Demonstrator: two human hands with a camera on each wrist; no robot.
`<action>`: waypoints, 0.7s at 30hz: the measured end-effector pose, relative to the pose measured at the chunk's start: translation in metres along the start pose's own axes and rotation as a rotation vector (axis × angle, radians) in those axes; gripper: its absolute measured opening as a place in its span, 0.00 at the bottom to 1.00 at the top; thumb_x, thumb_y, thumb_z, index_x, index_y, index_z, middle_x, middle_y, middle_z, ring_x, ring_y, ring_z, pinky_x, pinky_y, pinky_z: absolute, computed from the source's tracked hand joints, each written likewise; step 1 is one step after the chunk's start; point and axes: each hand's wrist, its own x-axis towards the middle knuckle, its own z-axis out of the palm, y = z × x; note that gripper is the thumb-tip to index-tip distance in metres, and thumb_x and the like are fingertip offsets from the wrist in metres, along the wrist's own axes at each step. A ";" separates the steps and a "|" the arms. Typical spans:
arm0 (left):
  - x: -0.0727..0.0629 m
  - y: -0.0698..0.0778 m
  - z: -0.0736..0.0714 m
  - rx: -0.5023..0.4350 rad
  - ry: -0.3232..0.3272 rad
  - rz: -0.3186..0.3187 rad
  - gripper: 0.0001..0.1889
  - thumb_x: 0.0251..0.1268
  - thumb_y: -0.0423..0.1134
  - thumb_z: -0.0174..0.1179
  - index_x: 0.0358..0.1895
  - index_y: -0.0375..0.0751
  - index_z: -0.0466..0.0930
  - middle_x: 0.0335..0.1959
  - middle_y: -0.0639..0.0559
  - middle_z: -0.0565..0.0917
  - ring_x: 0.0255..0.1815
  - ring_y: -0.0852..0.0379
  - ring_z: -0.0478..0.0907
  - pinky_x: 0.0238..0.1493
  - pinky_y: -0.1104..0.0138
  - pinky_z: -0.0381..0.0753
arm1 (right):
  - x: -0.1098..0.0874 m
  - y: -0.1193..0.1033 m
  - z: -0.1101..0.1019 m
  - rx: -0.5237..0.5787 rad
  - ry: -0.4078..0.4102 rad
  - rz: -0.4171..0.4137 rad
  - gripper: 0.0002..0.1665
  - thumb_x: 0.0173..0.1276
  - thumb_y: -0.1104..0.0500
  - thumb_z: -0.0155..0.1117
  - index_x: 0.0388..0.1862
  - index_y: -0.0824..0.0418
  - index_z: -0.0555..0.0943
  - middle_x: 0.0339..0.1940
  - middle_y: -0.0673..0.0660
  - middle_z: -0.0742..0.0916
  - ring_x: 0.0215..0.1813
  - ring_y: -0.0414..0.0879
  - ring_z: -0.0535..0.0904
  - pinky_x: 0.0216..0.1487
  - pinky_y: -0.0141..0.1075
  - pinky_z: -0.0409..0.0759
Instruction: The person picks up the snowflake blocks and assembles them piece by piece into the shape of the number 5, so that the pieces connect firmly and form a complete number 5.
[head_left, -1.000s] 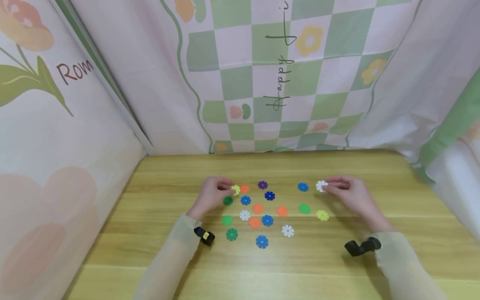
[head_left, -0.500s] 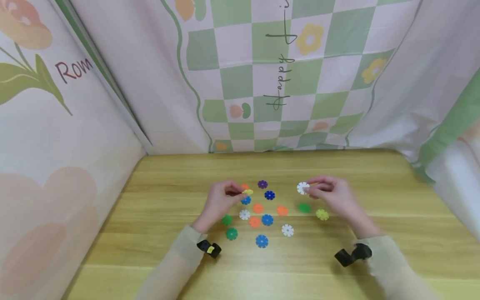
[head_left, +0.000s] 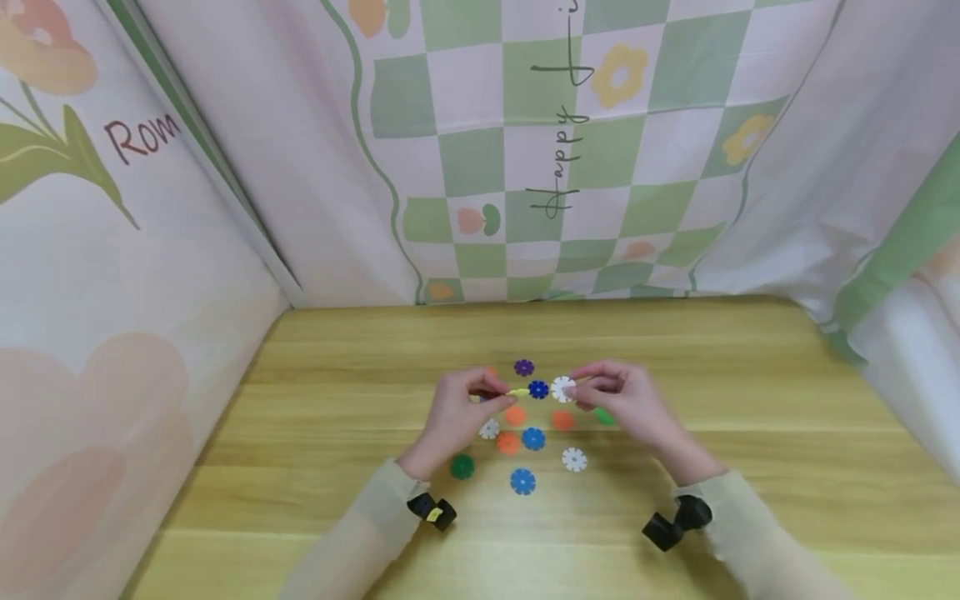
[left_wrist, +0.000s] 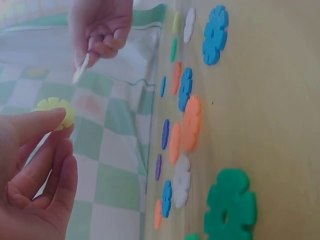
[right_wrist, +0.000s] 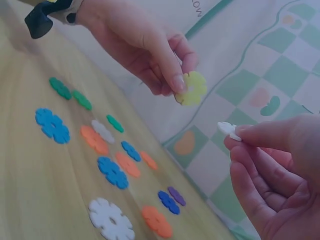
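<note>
The left hand (head_left: 468, 408) pinched a yellow disc (right_wrist: 194, 89) at its edge, thumb and fingers clamped on it, and most of the disc jutted past the fingertips. The right hand (head_left: 622, 400) gripped a raised white disc (head_left: 562, 389) likewise between thumb and fingers, its free rim turned toward the other hand. Both pieces were off the bench (head_left: 360, 342), near each other but apart; in the head view a dark blue disc (head_left: 538, 390) showed between them, lying on the surface below.

The pieces looked like thin, matte plastic, round with notched rims like flowers; the larger blue ones (right_wrist: 52, 126) had a small slot at the centre. Orange discs (head_left: 515, 415), a purple disc (head_left: 523, 367) and a dark green disc (left_wrist: 231, 205) lay flat on smooth, pale wood grain. Behind hung a wrinkled cloth (head_left: 472, 167) with green and white checks.

A second earlier the hands stood well apart at opposite ends of the scatter; they had since drawn inward. The yellow piece, then showing its face to the head camera, had turned nearly edge-on, while the white one kept its face visible.
</note>
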 end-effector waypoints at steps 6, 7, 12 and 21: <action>0.000 -0.002 0.004 -0.009 -0.009 0.014 0.04 0.61 0.32 0.73 0.35 0.44 0.88 0.32 0.60 0.87 0.33 0.60 0.84 0.38 0.64 0.85 | 0.001 -0.002 0.008 0.061 -0.012 0.040 0.21 0.69 0.57 0.73 0.54 0.69 0.82 0.39 0.60 0.90 0.43 0.60 0.87 0.49 0.46 0.85; 0.000 -0.002 0.005 -0.013 -0.010 0.014 0.04 0.62 0.32 0.73 0.35 0.43 0.88 0.32 0.60 0.87 0.33 0.60 0.84 0.37 0.64 0.85 | 0.001 -0.002 0.009 0.067 -0.015 0.046 0.21 0.69 0.57 0.72 0.54 0.69 0.82 0.39 0.60 0.90 0.43 0.61 0.87 0.50 0.47 0.85; 0.000 0.000 0.007 -0.020 -0.007 0.007 0.03 0.62 0.32 0.72 0.35 0.42 0.88 0.32 0.60 0.87 0.33 0.60 0.83 0.37 0.64 0.85 | 0.002 -0.002 0.015 0.090 -0.030 0.059 0.20 0.70 0.57 0.71 0.55 0.69 0.82 0.39 0.61 0.90 0.44 0.64 0.86 0.50 0.42 0.85; -0.002 0.000 0.012 -0.029 -0.001 0.013 0.05 0.61 0.31 0.73 0.34 0.44 0.88 0.31 0.60 0.87 0.32 0.60 0.84 0.36 0.64 0.86 | -0.001 -0.006 0.020 0.124 -0.058 0.056 0.18 0.71 0.60 0.70 0.54 0.71 0.81 0.39 0.64 0.90 0.42 0.62 0.87 0.49 0.41 0.85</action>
